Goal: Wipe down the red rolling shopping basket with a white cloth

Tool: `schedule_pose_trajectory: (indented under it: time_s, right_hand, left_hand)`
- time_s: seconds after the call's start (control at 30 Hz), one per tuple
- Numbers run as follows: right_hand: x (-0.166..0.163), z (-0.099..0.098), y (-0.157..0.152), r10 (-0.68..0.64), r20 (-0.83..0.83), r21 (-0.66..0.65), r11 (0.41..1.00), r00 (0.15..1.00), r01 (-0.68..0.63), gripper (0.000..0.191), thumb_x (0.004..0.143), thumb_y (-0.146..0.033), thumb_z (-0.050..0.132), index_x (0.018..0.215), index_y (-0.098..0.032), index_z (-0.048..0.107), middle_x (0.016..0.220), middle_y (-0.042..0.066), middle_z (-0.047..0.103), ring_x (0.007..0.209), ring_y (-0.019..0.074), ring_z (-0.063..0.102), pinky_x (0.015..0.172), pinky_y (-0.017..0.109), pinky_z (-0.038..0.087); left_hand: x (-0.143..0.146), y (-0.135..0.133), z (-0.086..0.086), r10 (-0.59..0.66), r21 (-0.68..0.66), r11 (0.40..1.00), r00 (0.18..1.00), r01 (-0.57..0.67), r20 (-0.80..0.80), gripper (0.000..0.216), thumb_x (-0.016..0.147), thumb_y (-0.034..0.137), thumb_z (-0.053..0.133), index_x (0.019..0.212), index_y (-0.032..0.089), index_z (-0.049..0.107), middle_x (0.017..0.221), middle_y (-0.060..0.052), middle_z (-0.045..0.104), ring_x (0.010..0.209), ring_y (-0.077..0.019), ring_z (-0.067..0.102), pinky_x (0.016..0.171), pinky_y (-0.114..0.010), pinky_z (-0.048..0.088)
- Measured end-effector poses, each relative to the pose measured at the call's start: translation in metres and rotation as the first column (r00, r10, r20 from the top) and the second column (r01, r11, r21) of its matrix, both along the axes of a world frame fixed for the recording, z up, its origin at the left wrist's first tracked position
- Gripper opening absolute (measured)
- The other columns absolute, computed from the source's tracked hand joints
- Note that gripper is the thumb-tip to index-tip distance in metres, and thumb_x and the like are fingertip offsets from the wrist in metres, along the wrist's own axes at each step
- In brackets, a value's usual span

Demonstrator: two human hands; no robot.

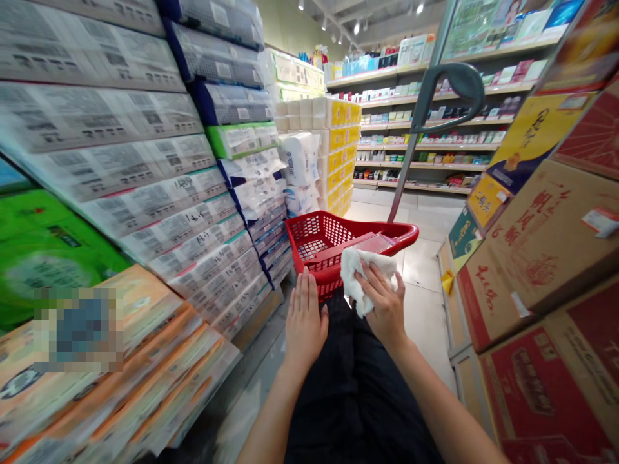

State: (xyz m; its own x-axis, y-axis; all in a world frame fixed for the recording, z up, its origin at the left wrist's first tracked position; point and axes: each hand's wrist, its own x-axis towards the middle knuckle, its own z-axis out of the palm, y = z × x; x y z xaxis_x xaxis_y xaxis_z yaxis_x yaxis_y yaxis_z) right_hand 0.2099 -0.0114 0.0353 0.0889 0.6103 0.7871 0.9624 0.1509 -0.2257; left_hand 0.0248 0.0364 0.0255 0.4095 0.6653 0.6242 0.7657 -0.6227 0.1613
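Observation:
A red plastic shopping basket [342, 258] with perforated walls is before my knees. Flat against its near rim lies my left hand [305, 316], fingers stretched out and not wrapped around anything. My right hand [384, 299] grips a white cloth [360, 274], pressing it at the basket's near right side, where the cloth covers part of the rim. Beyond the cloth, a red handle [409, 237] juts to the right. What lies under the cloth is hidden.
Stacked tissue packs [159, 174] rise on the left, with orange packs [169, 361] lower down. Cardboard boxes [556, 251] line the right side. A grey pole with a looped handle [452, 96] stands behind the basket. Stocked shelves [425, 145] fill the back.

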Motion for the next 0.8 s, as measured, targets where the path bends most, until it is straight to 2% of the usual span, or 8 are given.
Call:
schedule_pose_trajectory:
  time_s: [0.13,0.23,0.37,0.47,0.53,0.63,0.8]
  right_hand:
    - [0.011,0.001,0.001,-0.087,-0.049,0.014,0.996,0.995,0.088,0.043,0.093,-0.014,0.045,0.133,-0.026,0.057,0.144,0.007,0.055,0.134,0.0217,0.050,0.119,0.046,0.012]
    - [-0.012,0.002,0.003,-0.084,-0.082,0.006,0.996,0.993,0.085,0.045,0.092,-0.014,0.045,0.135,-0.025,0.056,0.145,0.007,0.054,0.137,0.0226,0.047,0.119,0.046,0.013]
    - [-0.060,0.002,0.005,0.042,-0.069,-0.013,0.999,0.997,-0.043,0.046,0.092,-0.016,0.047,0.136,-0.025,0.055,0.144,0.006,0.055,0.137,0.0223,0.047,0.120,0.046,0.010]
    - [-0.078,0.001,0.004,0.126,-0.051,-0.010,0.992,0.991,-0.127,0.042,0.093,-0.020,0.049,0.134,-0.025,0.056,0.145,0.006,0.054,0.137,0.0214,0.047,0.121,0.045,0.007]
    - [-0.075,0.001,0.003,0.146,-0.031,-0.011,0.989,0.989,-0.146,0.040,0.094,-0.021,0.049,0.133,-0.026,0.057,0.144,0.005,0.054,0.135,0.0205,0.049,0.122,0.045,0.004]
    - [-0.054,0.002,0.002,0.132,0.016,-0.021,0.991,0.991,-0.132,0.038,0.094,-0.021,0.050,0.130,-0.028,0.059,0.142,0.004,0.057,0.133,0.0199,0.051,0.122,0.046,0.002]
    - [-0.012,0.003,0.003,0.018,0.035,-0.003,1.000,0.999,-0.018,0.042,0.092,-0.017,0.050,0.132,-0.028,0.058,0.143,0.005,0.056,0.134,0.0216,0.051,0.121,0.048,0.006]
  left_hand:
    - [0.002,0.000,0.000,-0.009,0.002,1.000,1.000,0.009,0.028,0.081,0.092,0.018,0.047,0.157,0.014,-0.002,0.162,-0.017,0.021,0.150,-0.0274,0.021,0.117,-0.047,0.033]
    - [0.001,0.001,-0.001,-0.021,0.010,1.000,0.999,0.020,0.045,0.079,0.093,0.020,0.046,0.157,0.014,-0.001,0.162,-0.017,0.021,0.150,-0.0279,0.021,0.117,-0.048,0.034]
    - [-0.001,0.004,-0.008,-0.029,0.053,0.998,0.999,0.028,0.030,0.077,0.094,0.022,0.043,0.157,0.013,-0.001,0.161,-0.019,0.023,0.150,-0.0279,0.023,0.116,-0.047,0.036]
    - [-0.004,0.006,-0.010,-0.014,0.089,0.996,1.000,0.014,0.005,0.076,0.095,0.019,0.042,0.157,0.015,-0.001,0.160,-0.019,0.028,0.149,-0.0276,0.026,0.115,-0.047,0.037]
    - [-0.005,0.005,-0.008,-0.038,0.073,0.997,0.999,0.038,-0.003,0.077,0.094,0.020,0.043,0.157,0.014,0.000,0.160,-0.020,0.026,0.149,-0.0282,0.024,0.115,-0.047,0.036]
    - [-0.005,0.002,-0.002,-0.071,0.025,0.997,0.997,0.071,0.007,0.079,0.094,0.023,0.045,0.157,0.012,-0.002,0.162,-0.020,0.021,0.150,-0.0286,0.021,0.116,-0.049,0.034]
    - [-0.001,0.000,0.000,-0.020,-0.009,1.000,1.000,0.020,0.011,0.079,0.094,0.022,0.046,0.157,0.014,-0.003,0.163,-0.017,0.019,0.151,-0.0274,0.019,0.117,-0.049,0.033]
